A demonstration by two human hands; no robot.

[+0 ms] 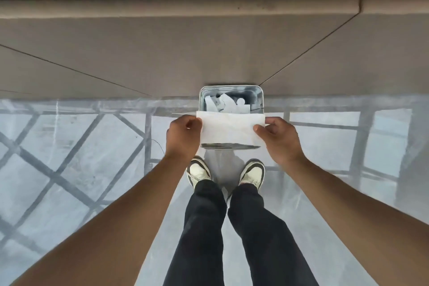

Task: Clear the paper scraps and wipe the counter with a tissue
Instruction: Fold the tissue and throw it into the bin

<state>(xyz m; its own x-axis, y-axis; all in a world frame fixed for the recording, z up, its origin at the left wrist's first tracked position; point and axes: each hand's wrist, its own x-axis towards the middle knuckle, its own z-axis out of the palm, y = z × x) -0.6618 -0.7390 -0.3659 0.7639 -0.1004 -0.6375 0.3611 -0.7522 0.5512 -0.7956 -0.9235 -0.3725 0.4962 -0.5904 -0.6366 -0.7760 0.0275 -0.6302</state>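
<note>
You're holding a white tissue (232, 129) stretched flat over the metal bin (259, 100), left hand (184, 134) and right hand (277, 138) each pinching an end. Paper scraps (226, 103) are lying inside; no writing readable.

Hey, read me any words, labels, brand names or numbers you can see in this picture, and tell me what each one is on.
None readable: the white folded tissue, the shiny metal bin, the white paper scraps inside it and the cream-and-olive sneakers show no legible text.
</note>
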